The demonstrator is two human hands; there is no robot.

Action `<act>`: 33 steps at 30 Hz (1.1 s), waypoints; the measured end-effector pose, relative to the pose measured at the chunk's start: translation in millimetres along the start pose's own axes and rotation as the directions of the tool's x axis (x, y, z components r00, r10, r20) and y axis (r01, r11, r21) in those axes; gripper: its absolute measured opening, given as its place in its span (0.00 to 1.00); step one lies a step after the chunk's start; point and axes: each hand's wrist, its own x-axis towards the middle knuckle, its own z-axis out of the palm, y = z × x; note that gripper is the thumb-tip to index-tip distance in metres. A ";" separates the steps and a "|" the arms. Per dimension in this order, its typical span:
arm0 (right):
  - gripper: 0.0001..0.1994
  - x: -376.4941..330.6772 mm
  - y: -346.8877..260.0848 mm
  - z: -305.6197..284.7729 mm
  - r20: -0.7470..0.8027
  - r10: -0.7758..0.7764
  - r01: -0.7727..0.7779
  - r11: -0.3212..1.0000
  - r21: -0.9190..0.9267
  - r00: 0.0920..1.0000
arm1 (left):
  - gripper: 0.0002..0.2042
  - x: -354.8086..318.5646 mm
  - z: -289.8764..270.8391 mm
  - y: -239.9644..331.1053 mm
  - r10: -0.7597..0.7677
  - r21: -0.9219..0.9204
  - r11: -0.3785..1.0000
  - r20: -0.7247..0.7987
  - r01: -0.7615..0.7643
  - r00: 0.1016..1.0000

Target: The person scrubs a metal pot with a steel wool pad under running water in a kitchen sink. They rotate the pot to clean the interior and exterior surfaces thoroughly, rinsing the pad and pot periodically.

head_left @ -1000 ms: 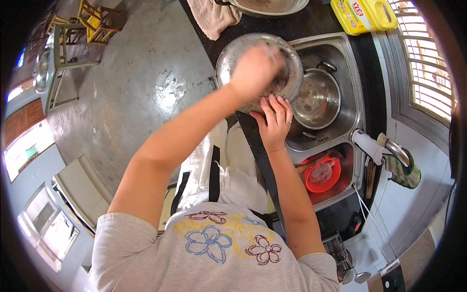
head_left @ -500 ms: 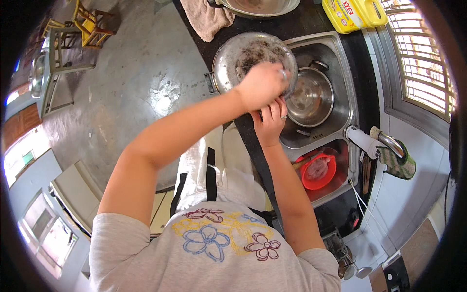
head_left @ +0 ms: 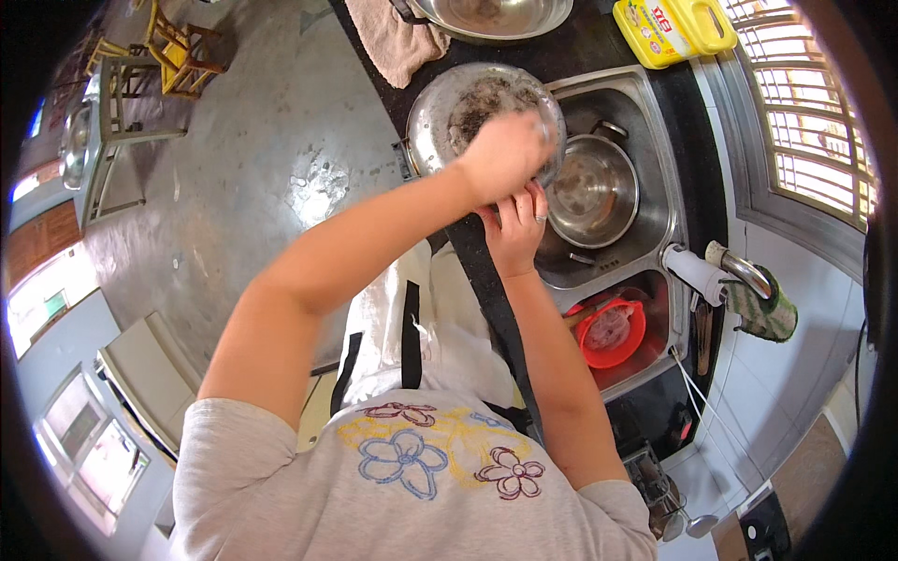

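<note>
A round steel pot (head_left: pixel 435 122) is at the left edge of the sink, its scorched, blackened bottom turned up. One of its handles juts out on the left. My left hand (head_left: pixel 508 157) is closed and pressed against that bottom, blurred by motion; what is under its fingers, if anything, is hidden. Just below it, my right hand (head_left: pixel 513 229) grips the near rim of the same pot. To the right, a second steel pot (head_left: pixel 613 220) with side handles sits in the larger sink basin (head_left: pixel 659 154).
The smaller basin holds a red plastic bowl (head_left: pixel 625 353). Toward the window are the faucet (head_left: pixel 748 276) and a green cloth (head_left: pixel 772 313) hanging on it. A yellow jug (head_left: pixel 669 37), a pan (head_left: pixel 496 23) and a pinkish towel (head_left: pixel 398 42) stand or lie on the far counter.
My left hand has shifted slightly on the blackened pot bottom, still blurred. My right hand keeps its grip on the rim. The whole view has shifted a little.
</note>
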 end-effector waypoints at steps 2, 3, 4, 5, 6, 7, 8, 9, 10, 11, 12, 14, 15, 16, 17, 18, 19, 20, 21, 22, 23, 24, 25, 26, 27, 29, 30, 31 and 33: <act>0.20 -4.3 3.0 1.7 -0.016 0.000 0.000 1.000 -0.004 1.000 | 0.10 -2.5 0.0 -9.3 0.044 -0.010 0.999 -0.082 -0.044 0.996; 0.20 2.0 -2.3 -3.3 0.008 -0.003 0.003 1.000 -0.031 1.000 | 0.09 3.1 0.8 -23.1 -0.126 0.049 0.990 -0.105 0.131 0.987; 0.20 3.2 -3.9 -2.2 0.003 -0.001 0.002 1.000 -0.022 1.000 | 0.09 9.5 1.2 -38.4 -0.289 0.104 0.947 -0.137 0.303 0.948; 0.19 4.7 -4.1 -1.6 -0.002 0.003 -0.003 1.000 -0.015 1.000 | 0.08 16.1 -12.6 -53.6 -0.290 0.094 0.944 -0.225 0.317 0.930; 0.19 4.8 -4.1 -1.7 -0.007 0.008 -0.008 1.000 -0.008 1.000 | 0.09 14.3 -15.3 -56.1 -0.307 0.059 0.943 -0.220 0.327 0.926; 0.19 1.6 -3.0 -2.1 -0.014 0.006 -0.006 1.000 -0.010 1.000 | 0.09 7.4 -10.1 -46.1 -0.259 0.030 0.962 -0.205 0.270 0.944; 0.19 -0.4 -1.3 1.2 -0.028 0.002 -0.002 1.000 -0.007 1.000 | 0.10 -3.4 -4.5 -33.1 -0.205 0.008 0.977 -0.193 0.211 0.960; 0.19 -0.6 -1.3 1.8 -0.041 0.001 -0.001 1.000 -0.005 0.999 | 0.10 -13.7 -3.4 -19.0 -0.079 0.002 0.997 -0.118 0.080 0.990; 0.19 0.8 0.2 2.4 -0.036 -0.002 0.002 1.000 -0.003 0.999 | 0.09 -20.7 -3.9 -12.4 -0.043 -0.120 0.992 -0.117 0.028 0.992; 0.19 1.7 0.0 0.5 -0.026 -0.001 0.001 1.000 0.000 1.000 | 0.10 -21.2 -3.1 -19.9 -0.072 -0.083 0.995 -0.168 0.058 0.983; 0.19 1.8 -1.5 -2.3 -0.012 -0.001 0.001 1.000 0.003 1.000 | 0.11 -19.5 -8.8 -28.0 -0.103 -0.050 0.994 -0.218 0.094 0.971; 0.18 5.7 -3.2 -4.4 0.006 0.003 -0.003 1.000 0.013 1.000 | 0.12 -18.8 -20.4 -50.7 -0.318 -0.046 0.948 -0.231 0.316 0.919; 0.17 7.0 -2.5 -6.4 0.019 -0.007 0.006 1.000 0.023 1.000 | 0.12 -26.7 -19.1 -47.3 -0.310 -0.032 0.950 -0.245 0.312 0.919; 0.16 9.1 -1.2 -9.3 0.031 -0.015 0.014 0.999 0.033 0.999 | 0.12 -35.6 -17.6 -42.6 -0.301 -0.017 0.951 -0.257 0.307 0.918; 0.14 13.2 -0.1 -14.0 0.053 -0.010 0.006 0.997 0.076 0.999 | 0.12 -49.8 -18.0 -27.8 -0.276 -0.055 0.961 -0.252 0.271 0.927; 0.12 20.6 3.0 -19.6 0.070 -0.008 0.000 0.993 0.115 0.998 | 0.14 -61.4 -18.6 -18.3 -0.276 -0.091 0.961 -0.200 0.262 0.940; 0.08 28.0 4.0 -25.0 0.133 0.028 -0.052 0.982 0.180 0.991 | 0.14 -70.7 -19.4 -13.8 -0.290 -0.109 0.956 -0.183 0.274 0.939; 0.06 39.2 5.8 -27.6 0.180 0.038 -0.071 0.981 0.180 0.983 | 0.15 -74.3 -21.1 -11.9 -0.299 -0.124 0.952 -0.174 0.280 0.938; 0.08 50.6 9.0 -26.4 0.179 0.082 -0.116 0.976 0.187 0.980 | 0.15 -75.1 -20.7 -9.9 -0.296 -0.119 0.953 -0.180 0.277 0.938; 0.10 59.3 12.4 -21.5 0.178 0.126 -0.161 0.968 0.193 0.976 | 0.15 -74.0 -19.9 -9.2 -0.292 -0.114 0.955 -0.186 0.274 0.938; 0.12 66.4 17.8 -14.6 0.132 0.107 -0.120 0.988 0.096 0.985 | 0.16 -68.8 -19.5 -12.3 -0.278 -0.108 0.959 -0.201 0.261 0.939; 0.14 71.7 20.9 -7.1 0.092 0.084 -0.084 0.996 -0.001 0.992 | 0.15 -67.8 -19.5 -16.2 -0.231 -0.115 0.970 -0.190 0.212 0.954; 0.16 73.1 22.8 -3.3 0.054 0.057 -0.052 0.994 -0.100 0.997 | 0.15 -67.4 -19.9 -20.3 -0.183 -0.122 0.979 -0.179 0.163 0.967; 0.17 70.4 22.9 -1.0 0.086 0.068 -0.058 0.992 -0.108 0.994 | 0.15 -68.8 -20.5 -25.4 -0.142 -0.128 0.984 -0.168 0.121 0.975; 0.18 67.8 23.0 0.7 0.118 0.078 -0.064 0.991 -0.116 0.990 | 0.14 -68.1 -22.2 -34.9 -0.114 -0.054 0.993 -0.160 0.107 0.980; 0.20 66.5 20.3 4.9 0.138 0.094 -0.079 0.991 -0.113 0.986 | 0.13 -57.2 -28.3 -59.6 -0.148 0.028 0.987 -0.212 0.157 0.966; 0.20 68.5 17.6 7.7 0.128 0.098 -0.086 0.991 -0.100 0.987 | 0.12 -54.6 -31.0 -64.6 -0.229 -0.023 0.973 -0.196 0.229 0.954; 0.20 69.6 14.4 9.6 0.117 0.101 -0.091 0.992 -0.086 0.988 | 0.12 -57.4 -28.9 -55.5 -0.246 0.000 0.968 -0.174 0.250 0.953; 0.20 67.9 15.9 7.5 0.147 0.115 -0.107 0.992 -0.060 0.982 | 0.11 -68.5 -17.1 -32.1 -0.163 -0.042 0.986 -0.066 0.161 0.984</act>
